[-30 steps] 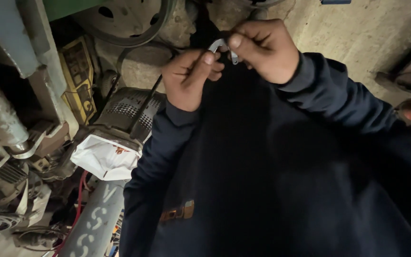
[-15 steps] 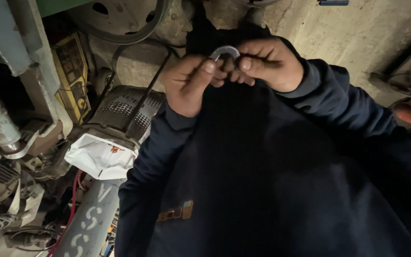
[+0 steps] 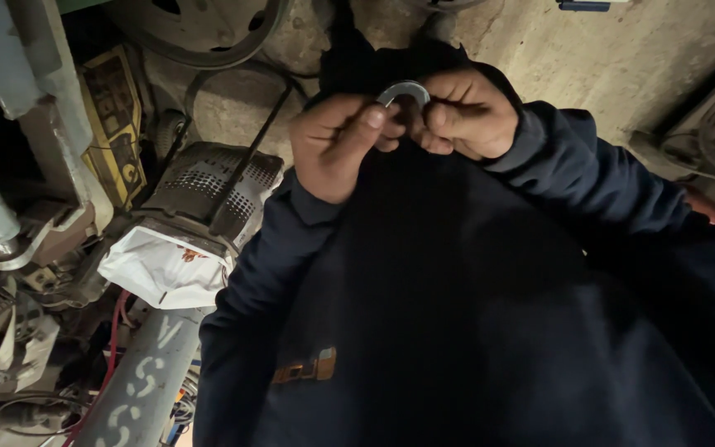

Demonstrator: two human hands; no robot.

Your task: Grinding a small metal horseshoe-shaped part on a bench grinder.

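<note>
We look down on a rough concrete floor, grey and stained, crowded along its left side with worn machinery. A perforated metal basket lies tilted there, with a crumpled white bag just below it and a dark strap or hose running across its top. A yellow device stands behind the basket, beside a pale blue-grey metal frame. A grey pipe with light stencilled marks slants down toward the bottom edge, a thin red cable running beside it. At the top, a round wheel-like part lies on the floor.

Most of the view is filled by our dark navy sweatshirt, both sleeves reaching up toward the middle top.

Our left hand and our right hand meet there, knuckles close together and almost touching. Between them we hold a small curved metal piece, silvery and shaped like an open ring or half-loop, arching above the fingertips. The left thumb and forefinger pinch its left end; the right fingers are curled in tight and pinch its right end. The remaining fingers of both hands are folded inward, pressed together. The piece is in the air, above the sweatshirt and clear of the floor.
</note>
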